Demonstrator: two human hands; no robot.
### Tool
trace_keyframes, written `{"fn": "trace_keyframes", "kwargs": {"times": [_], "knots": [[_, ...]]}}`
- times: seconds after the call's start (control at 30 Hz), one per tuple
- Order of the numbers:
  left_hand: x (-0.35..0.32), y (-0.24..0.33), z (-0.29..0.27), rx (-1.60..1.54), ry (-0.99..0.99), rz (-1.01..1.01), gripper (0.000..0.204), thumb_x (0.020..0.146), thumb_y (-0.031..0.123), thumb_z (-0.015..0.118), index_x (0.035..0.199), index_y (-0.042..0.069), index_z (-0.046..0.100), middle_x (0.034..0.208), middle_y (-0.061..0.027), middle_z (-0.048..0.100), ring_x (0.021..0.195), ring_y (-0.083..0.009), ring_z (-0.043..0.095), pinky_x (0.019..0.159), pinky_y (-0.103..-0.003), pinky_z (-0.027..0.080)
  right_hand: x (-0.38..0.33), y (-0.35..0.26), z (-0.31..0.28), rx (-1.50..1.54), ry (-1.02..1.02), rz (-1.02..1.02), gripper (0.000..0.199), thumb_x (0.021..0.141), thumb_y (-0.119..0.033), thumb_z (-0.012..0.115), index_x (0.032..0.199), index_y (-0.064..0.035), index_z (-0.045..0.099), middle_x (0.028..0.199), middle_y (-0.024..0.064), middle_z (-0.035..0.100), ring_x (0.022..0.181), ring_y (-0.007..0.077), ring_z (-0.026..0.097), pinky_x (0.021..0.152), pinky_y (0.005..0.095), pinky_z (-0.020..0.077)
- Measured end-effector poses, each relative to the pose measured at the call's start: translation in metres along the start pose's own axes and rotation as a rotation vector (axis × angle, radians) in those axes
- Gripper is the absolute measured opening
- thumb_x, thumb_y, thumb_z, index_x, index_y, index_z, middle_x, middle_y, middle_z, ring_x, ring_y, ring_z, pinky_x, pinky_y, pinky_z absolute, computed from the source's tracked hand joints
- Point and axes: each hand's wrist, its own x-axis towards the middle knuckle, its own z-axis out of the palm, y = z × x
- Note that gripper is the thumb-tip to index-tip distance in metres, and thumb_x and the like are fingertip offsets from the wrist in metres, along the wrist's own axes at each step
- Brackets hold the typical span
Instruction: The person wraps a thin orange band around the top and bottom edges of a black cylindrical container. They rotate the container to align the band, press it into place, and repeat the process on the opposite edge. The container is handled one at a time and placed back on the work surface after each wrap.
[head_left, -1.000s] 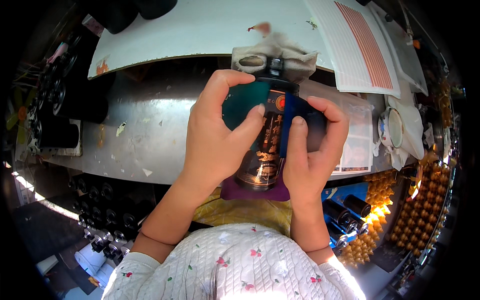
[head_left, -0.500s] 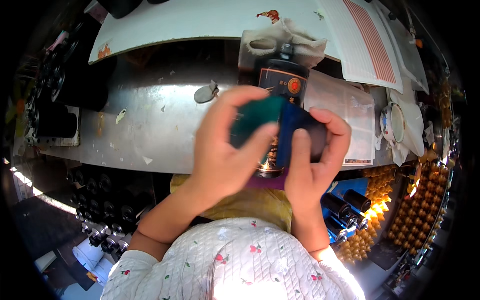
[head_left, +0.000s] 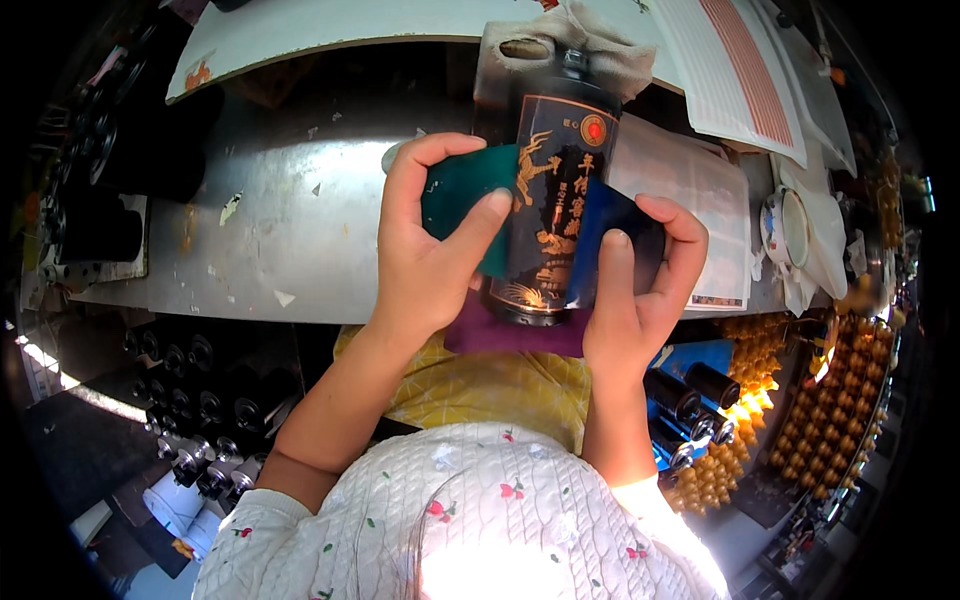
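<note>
A black bottle with copper-coloured decoration and a red round emblem lies in front of me, its neck pointing away. My left hand pinches a flat green scraper between thumb and fingers, against the bottle's left side. On the other side, my right hand grips a dark blue scraper whose edge meets the bottle's right side. Behind the neck is a crumpled whitish cloth. Under the bottle's base a purple cloth shows at the bench edge.
The metal bench stretches left, dotted with small scraps. Pale sheets and a round white container lie to the right. A white board runs along the back. Black bottles stand at lower right, beside rows of gold pieces.
Both hands have spread slightly apart with their scrapers, uncovering the bottle's decorated front. The view has shifted a little, and the blur on the hands has gone.
</note>
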Motion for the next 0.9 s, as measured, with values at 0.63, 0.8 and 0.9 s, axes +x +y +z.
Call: {"fn": "trace_keyframes", "kwargs": {"times": [0.63,0.8,0.9], "knots": [[0.001,-0.015,0.012,0.350,-0.098,0.816,0.042,0.082,0.005,0.077,0.121,0.003,0.062,0.117,-0.0126,0.066,0.105,-0.0268,0.065,0.091,-0.034,0.050,-0.016,-0.011,0.000,0.149,-0.004,0.082,0.034,0.090,0.004,0.061,0.124,0.0006,0.053,0.117,0.0082,0.055,0.103,0.0137,0.055,0.093,0.0274,0.0452],[0.000,-0.020,0.008,0.468,-0.030,0.860,0.045,0.079,0.005,0.079,0.121,0.004,0.062,0.117,-0.0125,0.066,0.103,-0.0278,0.065,0.090,-0.035,0.051,-0.015,-0.007,0.001,0.127,-0.001,0.057,0.034,0.090,0.003,0.062,0.123,0.0003,0.055,0.116,0.0085,0.055,0.102,0.0146,0.055,0.092,0.0283,0.0456],[0.002,-0.022,0.004,0.517,-0.013,0.942,0.047,0.077,0.004,0.080,0.121,0.003,0.062,0.117,-0.0123,0.067,0.102,-0.0276,0.065,0.088,-0.035,0.051,-0.015,-0.005,-0.001,0.067,-0.016,0.031,0.034,0.090,0.004,0.061,0.123,-0.0001,0.054,0.118,0.0079,0.054,0.104,0.0142,0.054,0.094,0.0282,0.0446]]}}
